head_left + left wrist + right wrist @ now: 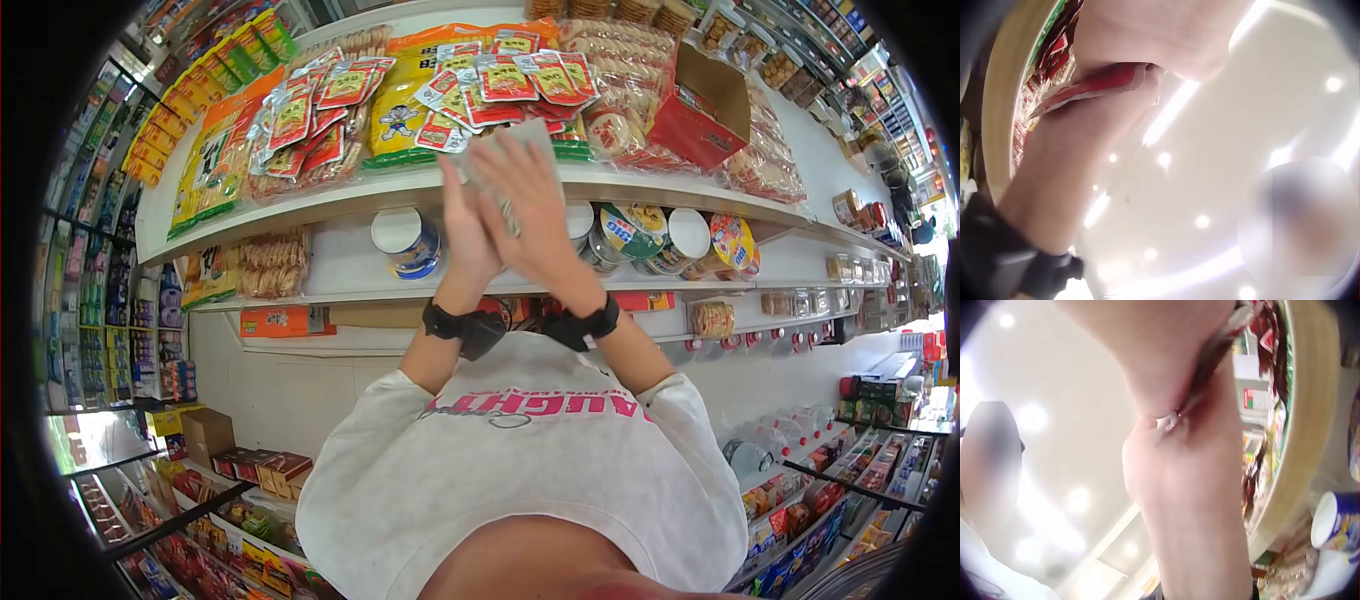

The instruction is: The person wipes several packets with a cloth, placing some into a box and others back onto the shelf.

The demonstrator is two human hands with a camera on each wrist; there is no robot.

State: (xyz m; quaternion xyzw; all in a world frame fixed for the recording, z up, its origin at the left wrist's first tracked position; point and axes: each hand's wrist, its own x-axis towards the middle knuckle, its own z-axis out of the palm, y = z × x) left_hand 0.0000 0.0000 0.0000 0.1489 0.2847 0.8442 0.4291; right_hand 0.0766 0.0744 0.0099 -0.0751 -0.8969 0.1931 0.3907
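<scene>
My left hand [467, 228] and right hand [532, 205] are pressed palm to palm above the shelf's front edge, with straight fingers pointing away from me. Between them lies a flat snack packet [540, 140], whose silvery side shows past the fingers in the head view. The left wrist view shows a red face of the packet [1107, 84] with pale edges, sandwiched between the palms. Most of it is hidden by the hands. Just beyond the fingertips is a pile of red-and-white sachets [510, 85] on a large yellow bag [395, 125].
Another heap of sachets [300, 110] lies to the left on bagged snacks. A red open carton [700, 110] stands to the right. Under the top shelf [640, 184] sit a blue-and-white tub [405, 243] and several round tubs [688, 235].
</scene>
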